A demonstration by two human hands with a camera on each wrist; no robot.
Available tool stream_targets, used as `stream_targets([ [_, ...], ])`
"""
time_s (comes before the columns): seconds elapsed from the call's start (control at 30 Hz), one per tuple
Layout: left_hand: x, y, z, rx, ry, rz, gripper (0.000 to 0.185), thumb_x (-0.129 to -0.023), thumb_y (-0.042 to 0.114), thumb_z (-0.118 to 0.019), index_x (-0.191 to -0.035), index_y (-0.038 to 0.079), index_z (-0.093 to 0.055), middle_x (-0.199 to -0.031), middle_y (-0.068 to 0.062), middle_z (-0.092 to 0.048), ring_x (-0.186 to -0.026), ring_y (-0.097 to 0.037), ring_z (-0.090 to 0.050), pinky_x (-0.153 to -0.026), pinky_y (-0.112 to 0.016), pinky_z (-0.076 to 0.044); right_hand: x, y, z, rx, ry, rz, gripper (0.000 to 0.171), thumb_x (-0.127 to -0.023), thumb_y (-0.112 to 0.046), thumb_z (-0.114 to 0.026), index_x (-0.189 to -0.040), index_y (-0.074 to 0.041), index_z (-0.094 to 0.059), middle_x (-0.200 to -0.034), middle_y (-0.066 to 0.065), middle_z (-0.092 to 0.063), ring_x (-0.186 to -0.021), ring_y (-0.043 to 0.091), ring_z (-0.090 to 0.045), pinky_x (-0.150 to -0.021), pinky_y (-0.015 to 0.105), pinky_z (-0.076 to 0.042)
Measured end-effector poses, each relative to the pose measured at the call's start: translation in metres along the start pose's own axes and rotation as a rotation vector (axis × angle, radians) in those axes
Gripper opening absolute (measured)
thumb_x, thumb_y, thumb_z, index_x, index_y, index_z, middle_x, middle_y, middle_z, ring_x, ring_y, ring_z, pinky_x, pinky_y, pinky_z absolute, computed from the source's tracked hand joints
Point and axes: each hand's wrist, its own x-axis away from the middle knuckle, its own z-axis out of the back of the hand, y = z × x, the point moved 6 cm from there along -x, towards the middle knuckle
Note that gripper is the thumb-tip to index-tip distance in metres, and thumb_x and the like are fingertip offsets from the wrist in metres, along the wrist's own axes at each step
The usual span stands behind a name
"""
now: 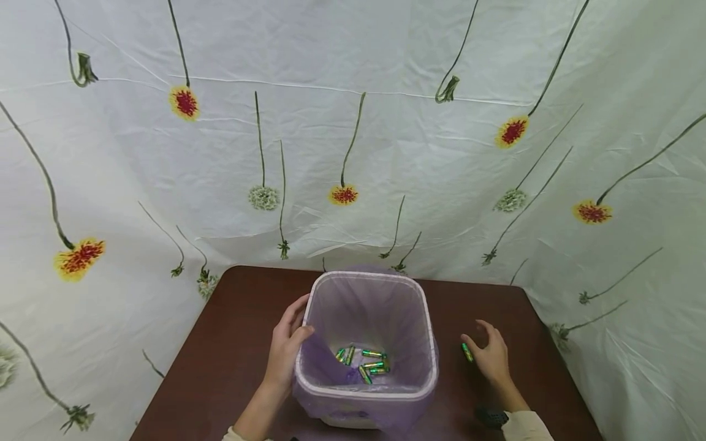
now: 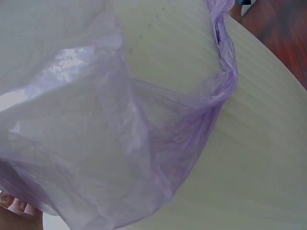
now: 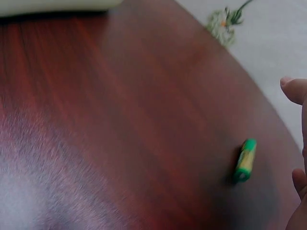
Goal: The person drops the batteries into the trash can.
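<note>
A white trash bin (image 1: 380, 392) lined with a translucent purple plastic bag (image 1: 364, 306) stands on the table. Several green-and-gold batteries (image 1: 374, 365) lie at its bottom. My left hand (image 1: 288, 343) grips the bin's left side, thumb at the rim and fingers along the outer wall. In the left wrist view, its fingertips (image 2: 19, 206) show at the lower left beside the bag. Right of the bin, a single green battery (image 3: 245, 160) lies on the tabletop. My right hand (image 1: 493, 355) is beside that battery with fingers spread, holding nothing; part of it shows at the right wrist view's edge.
The dark reddish-brown table (image 1: 248, 318) has rounded far corners. A white cloth (image 1: 309, 141) printed with flowers hangs behind it and along both sides. A dark watch (image 1: 491, 418) is on the right wrist, and loose bag film hangs over the bin's outside.
</note>
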Motion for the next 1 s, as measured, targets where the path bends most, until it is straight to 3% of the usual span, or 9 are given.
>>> stream_targets([
  [0.17,0.000,0.000,0.000,0.007,-0.001,-0.003,0.059,-0.091,-0.009,-0.049,-0.150,-0.003,-0.047,-0.154,-0.019,-0.047,-0.140,-0.020,-0.047,-0.102,-0.023,-0.044,0.014,0.025,-0.012,0.053,-0.051,-0.099,0.072,-0.090,-0.025,-0.081,-0.145,0.007,-0.047,-0.136,0.035,-0.050,-0.127,0.054,-0.042,-0.103,0.066,-0.033],
  [0.3,-0.001,-0.002,-0.001,0.023,-0.006,0.003,0.059,-0.091,-0.010,-0.049,-0.150,-0.003,-0.047,-0.152,-0.020,-0.048,-0.137,-0.021,-0.049,-0.101,-0.025,-0.046,0.024,0.036,-0.017,0.134,-0.041,-0.129,0.071,-0.087,-0.022,-0.082,-0.140,0.012,-0.050,-0.131,0.037,-0.051,-0.123,0.055,-0.043,-0.101,0.065,-0.034],
  [0.53,-0.001,-0.002,0.000,0.019,0.002,-0.002,0.059,-0.091,-0.010,-0.050,-0.149,-0.003,-0.048,-0.152,-0.019,-0.048,-0.137,-0.020,-0.049,-0.100,-0.024,-0.045,0.027,0.036,-0.018,0.136,0.038,-0.102,0.051,-0.090,-0.016,-0.079,-0.126,0.013,-0.058,-0.118,0.033,-0.057,-0.112,0.051,-0.051,-0.093,0.063,-0.040],
  [0.77,-0.001,-0.002,0.000,0.020,-0.002,0.007,0.059,-0.092,-0.009,-0.049,-0.150,-0.002,-0.047,-0.153,-0.019,-0.047,-0.139,-0.024,-0.047,-0.101,-0.026,-0.045,0.028,0.038,-0.019,0.153,0.107,-0.046,0.015,-0.092,-0.006,-0.075,-0.104,0.004,-0.071,-0.092,0.016,-0.064,-0.084,0.036,-0.062,-0.075,0.053,-0.046],
  [0.9,0.000,-0.001,0.000,0.018,-0.004,0.011,0.059,-0.092,-0.009,-0.049,-0.151,-0.002,-0.047,-0.154,-0.019,-0.046,-0.140,-0.025,-0.046,-0.102,-0.026,-0.045,0.028,0.037,-0.019,0.153,0.115,-0.015,0.014,-0.094,-0.003,-0.072,-0.106,0.004,-0.073,-0.096,0.021,-0.066,-0.087,0.039,-0.063,-0.077,0.056,-0.047],
  [1.0,0.000,0.000,0.001,0.016,-0.005,0.010,0.059,-0.092,-0.009,-0.049,-0.151,-0.002,-0.046,-0.155,-0.019,-0.046,-0.141,-0.025,-0.045,-0.103,-0.026,-0.045,0.027,0.036,-0.019,0.131,0.104,-0.008,0.016,-0.095,-0.001,-0.070,-0.109,0.006,-0.074,-0.104,0.027,-0.066,-0.097,0.045,-0.063,-0.085,0.061,-0.045],
])
